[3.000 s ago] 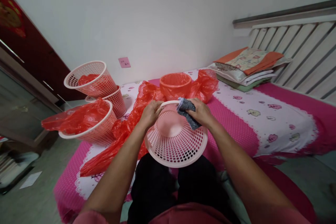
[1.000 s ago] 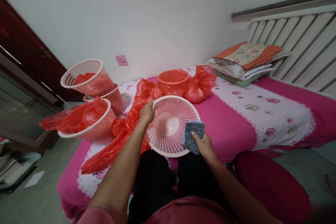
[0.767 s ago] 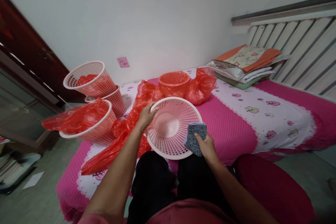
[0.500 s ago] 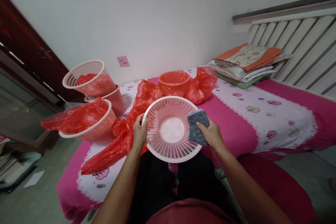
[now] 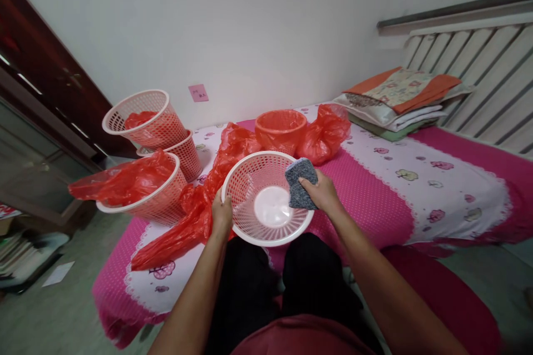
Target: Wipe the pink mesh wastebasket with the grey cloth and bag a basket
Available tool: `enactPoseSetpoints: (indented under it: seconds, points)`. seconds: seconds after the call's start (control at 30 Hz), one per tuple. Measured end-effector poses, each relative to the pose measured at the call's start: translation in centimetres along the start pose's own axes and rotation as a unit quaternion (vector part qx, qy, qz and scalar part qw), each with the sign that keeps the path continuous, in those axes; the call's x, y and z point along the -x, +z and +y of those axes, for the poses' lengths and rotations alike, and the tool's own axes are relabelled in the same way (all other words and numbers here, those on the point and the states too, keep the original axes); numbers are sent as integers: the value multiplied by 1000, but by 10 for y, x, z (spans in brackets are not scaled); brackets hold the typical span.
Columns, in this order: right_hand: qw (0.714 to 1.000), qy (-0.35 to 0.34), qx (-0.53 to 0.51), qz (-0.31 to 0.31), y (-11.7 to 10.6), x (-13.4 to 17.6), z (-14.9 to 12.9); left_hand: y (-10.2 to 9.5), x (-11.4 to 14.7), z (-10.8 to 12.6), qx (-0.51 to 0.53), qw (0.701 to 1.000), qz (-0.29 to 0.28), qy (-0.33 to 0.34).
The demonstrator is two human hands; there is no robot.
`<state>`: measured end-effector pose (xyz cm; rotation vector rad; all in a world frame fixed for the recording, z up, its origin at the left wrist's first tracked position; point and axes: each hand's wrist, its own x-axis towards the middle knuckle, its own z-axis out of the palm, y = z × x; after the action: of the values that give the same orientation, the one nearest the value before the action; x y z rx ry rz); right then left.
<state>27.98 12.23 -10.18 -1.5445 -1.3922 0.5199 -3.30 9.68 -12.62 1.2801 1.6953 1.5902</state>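
My left hand (image 5: 222,213) is closed on the left rim of a pale pink plastic basket (image 5: 272,206), which has slotted sides and a solid round bottom. The basket is held above my knees, its opening facing me. In my right hand (image 5: 321,187) is a grey scrubbing cloth (image 5: 302,182) with a light edge, gripped between thumb and fingers. The cloth covers part of the basket's right rim; whether it presses on the rim I cannot tell. Behind the basket stands another basket wrapped in a red plastic bag (image 5: 280,132).
Several more pink baskets (image 5: 166,122) stand at the left, some holding red bags (image 5: 137,180). A crumpled red bag (image 5: 195,216) trails over the patterned bedspread (image 5: 366,194). Folded bedding (image 5: 400,100) is stacked by a white radiator (image 5: 478,66). A red round stool (image 5: 441,299) sits at the right.
My right hand with the cloth has moved up and left along the basket's right side. The basket has shifted slightly left and its tilt has changed a little. My left hand keeps its grip.
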Motion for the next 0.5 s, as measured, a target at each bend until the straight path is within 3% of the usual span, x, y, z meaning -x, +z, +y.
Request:
enactPoseSetpoints:
  seconds: [0.2, 0.5]
  points:
    - [999, 11, -34, 24, -5, 26, 10, 2, 2, 4, 12, 999, -30, -5]
    - [995, 64, -75, 29, -11, 79, 11, 5, 12, 9, 24, 999, -28, 9]
